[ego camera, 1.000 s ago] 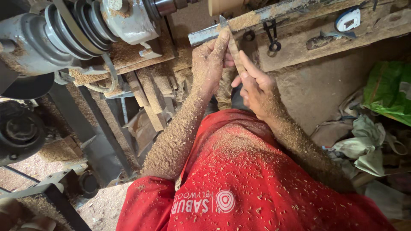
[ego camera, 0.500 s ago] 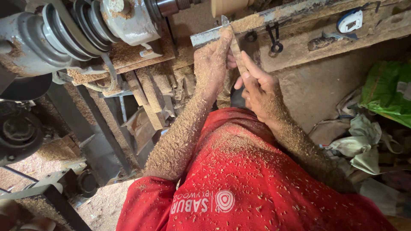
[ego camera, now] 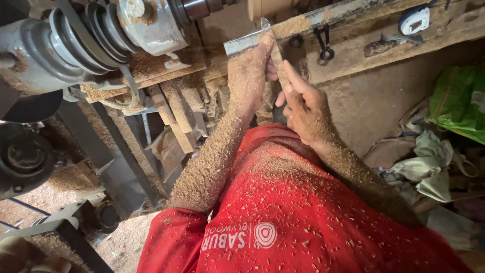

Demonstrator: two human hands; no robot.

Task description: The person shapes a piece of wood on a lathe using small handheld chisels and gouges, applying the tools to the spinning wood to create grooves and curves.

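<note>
Hands (ego camera: 275,83) seemingly around chisel (ego camera: 277,55)

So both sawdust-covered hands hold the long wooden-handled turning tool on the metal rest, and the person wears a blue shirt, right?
Not quite: the head view shows a red shirt, not blue. Both the left hand and right hand do hold the long wooden-handled turning tool on the metal rest.

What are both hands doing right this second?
Left hand: closed over the chisel, pressing it on the metal tool rest.
Right hand: closed around the chisel's lower end.
</note>
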